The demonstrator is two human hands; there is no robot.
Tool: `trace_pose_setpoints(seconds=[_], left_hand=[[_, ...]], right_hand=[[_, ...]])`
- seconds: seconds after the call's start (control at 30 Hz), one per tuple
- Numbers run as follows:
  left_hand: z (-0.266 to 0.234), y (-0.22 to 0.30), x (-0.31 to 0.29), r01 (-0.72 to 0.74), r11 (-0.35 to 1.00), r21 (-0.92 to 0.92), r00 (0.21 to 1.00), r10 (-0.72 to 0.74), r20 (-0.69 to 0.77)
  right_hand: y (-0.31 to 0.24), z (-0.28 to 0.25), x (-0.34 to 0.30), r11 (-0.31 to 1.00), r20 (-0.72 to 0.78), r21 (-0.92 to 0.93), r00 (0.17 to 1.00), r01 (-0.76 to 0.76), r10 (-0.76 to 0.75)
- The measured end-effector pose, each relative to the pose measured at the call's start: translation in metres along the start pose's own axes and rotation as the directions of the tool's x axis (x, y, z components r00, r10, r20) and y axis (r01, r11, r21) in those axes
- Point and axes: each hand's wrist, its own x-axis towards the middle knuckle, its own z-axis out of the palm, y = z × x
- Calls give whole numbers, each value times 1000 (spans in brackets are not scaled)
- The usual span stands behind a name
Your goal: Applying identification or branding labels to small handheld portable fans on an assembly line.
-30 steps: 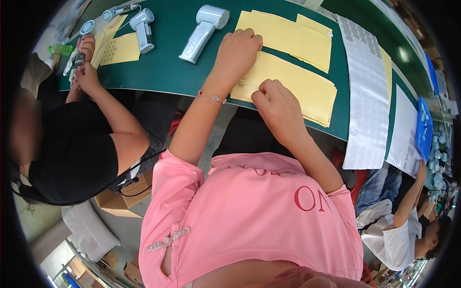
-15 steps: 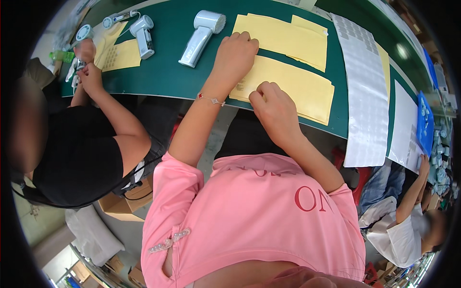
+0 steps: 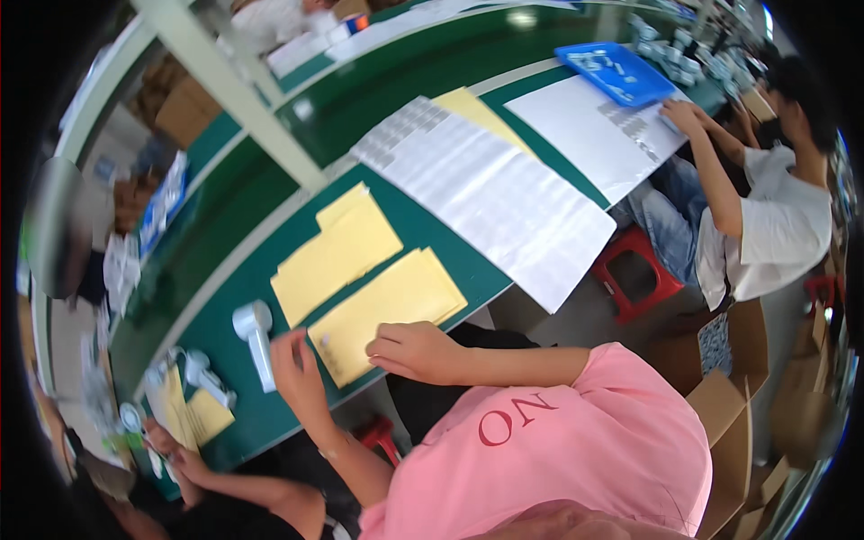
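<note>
On the green table point(image 3: 450, 247), both hands' curled fingers point(image 3: 396, 346) press the yellow sheet point(image 3: 387, 310) (flat) — gripping nothing.

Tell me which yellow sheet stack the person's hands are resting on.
The nearer yellow stack at the table's front edge: the right hand and left hand touch it. The farther yellow stack lies untouched.

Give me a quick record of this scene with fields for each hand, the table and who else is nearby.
left hand: at the left end of the near yellow sheet, beside a white handheld device
right hand: fist resting on the near yellow sheet
table: green, with a second yellow stack and white sheets
others: person in white shirt to the right
</note>
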Motion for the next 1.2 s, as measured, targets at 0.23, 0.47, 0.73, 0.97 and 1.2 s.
trace_pose_setpoints(seconds=[0.23,0.47,0.73,0.97,1.2], left_hand=[[23,47,-48,57,992,-108,998,-59,-10],[43,47,-71,-29,1000,5,994,29,104],[48,46,-76,-108,993,46,989,102,111],[51,45,-77,-201,980,14,976,199,92],[51,43,-76,-158,987,-15,983,159,88]], right_hand=[[37,-50,-24,969,-339,-211,939,-128,50],[49,-44,-26,937,-381,-327,925,-119,-15],[54,-44,-29,923,-318,-374,947,-93,-34],[53,-43,-28,917,-320,-387,947,-97,-35],[52,-43,-28,909,-288,-406,957,-96,-27]])
